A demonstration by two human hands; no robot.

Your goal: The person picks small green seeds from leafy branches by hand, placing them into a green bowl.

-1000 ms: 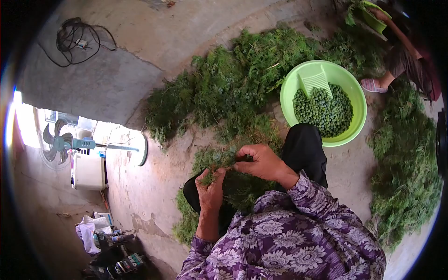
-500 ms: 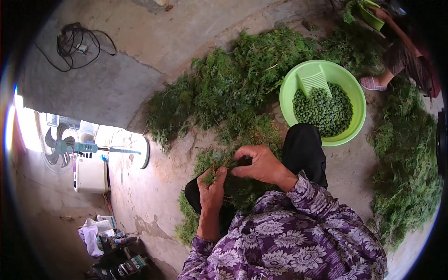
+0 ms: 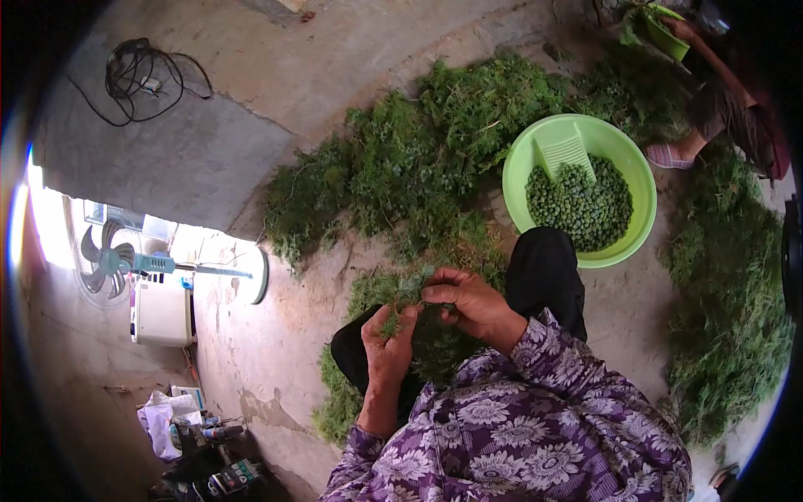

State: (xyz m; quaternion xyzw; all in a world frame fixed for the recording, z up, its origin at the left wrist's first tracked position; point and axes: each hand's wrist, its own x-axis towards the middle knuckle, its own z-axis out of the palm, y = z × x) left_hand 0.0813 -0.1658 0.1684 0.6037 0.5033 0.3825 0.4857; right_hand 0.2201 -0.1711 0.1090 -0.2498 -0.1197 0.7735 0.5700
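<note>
My left hand [image 3: 389,343] is closed round a green sprig [image 3: 391,325] above my lap. Close beside it, my right hand [image 3: 468,303] has its thumb and fingers pinched together at the upper part of the sprig; whether a berry is between them is too small to tell. More cut greenery [image 3: 439,343] lies on my lap below the hands. In front of my right knee stands a light green basin [image 3: 644,197] with a ribbed panel, holding many small round green berries [image 3: 577,205].
Leafy branches [image 3: 376,167] are heaped across the floor ahead, with another heap [image 3: 728,309] on the right. A person's foot [image 3: 669,154] is at the upper right, near a green container [image 3: 667,35]. A fan [image 3: 113,261] and a cable [image 3: 134,79] are on the left.
My left hand has moved slightly right, and my right hand has closed its fingers at the sprig, nearer the left thumb. The view has shifted a little.
</note>
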